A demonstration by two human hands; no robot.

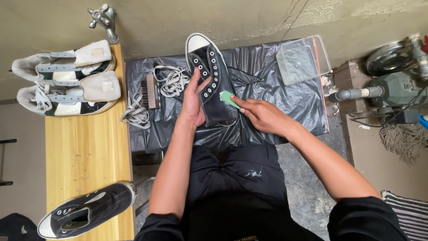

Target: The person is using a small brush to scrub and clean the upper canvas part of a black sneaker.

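- Head view, centre of the frame: a black canvas high-top shoe with a white rubber toe cap [209, 76] lies on a black plastic sheet [276, 85], toe pointing to the top of the frame, its laces out.
- The left hand [195, 100] grasps the shoe along its left side, thumb reaching over the row of eyelets.
- The right hand [263, 115] pinches a small green pad [229, 98] and presses it against the right side of the shoe.
- Left of the shoe, on the same sheet, lie loose grey-white laces [171, 80] and a wooden brush with dark bristles [149, 91].
- Upper right: a clear plastic tub [303, 60] sits on the sheet's corner.
- Left of the frame: a wooden bench [84, 147] carries a white-and-black pair of high sneakers [67, 78] at its top and the matching black canvas shoe [87, 214] at the lower left.
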